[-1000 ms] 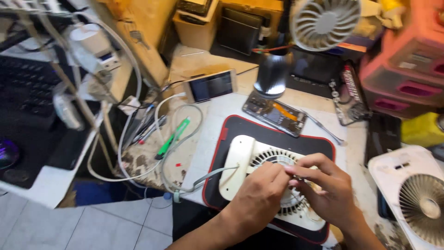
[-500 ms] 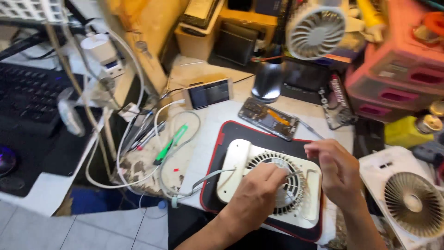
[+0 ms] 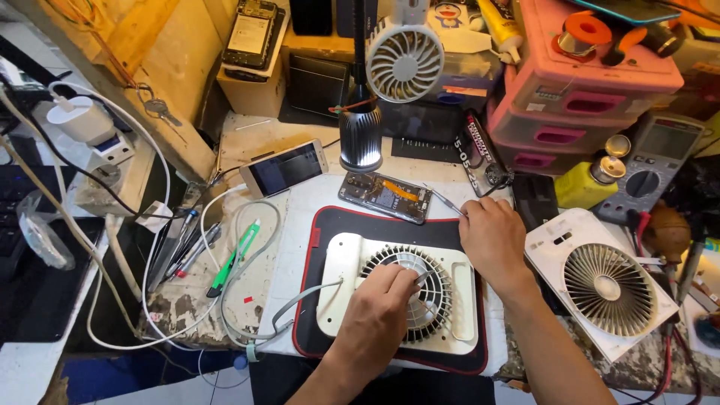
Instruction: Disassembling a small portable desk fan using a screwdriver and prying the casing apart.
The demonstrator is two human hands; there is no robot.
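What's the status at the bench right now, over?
Left hand rests on white fan, pinching a thin tool. Right hand reaches tweezers beside opened phone. Nothing blocks the fan.

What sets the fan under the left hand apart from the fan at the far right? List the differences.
The cream fan lies square on the black mat; the white fan lies askew on the bare bench. The left hand rests on the cream fan's grille with a thin tool; no hand touches the white fan. The right hand is off both. Both lie flat with round grilles facing up.

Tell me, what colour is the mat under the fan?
Black mat with red edging, head view.
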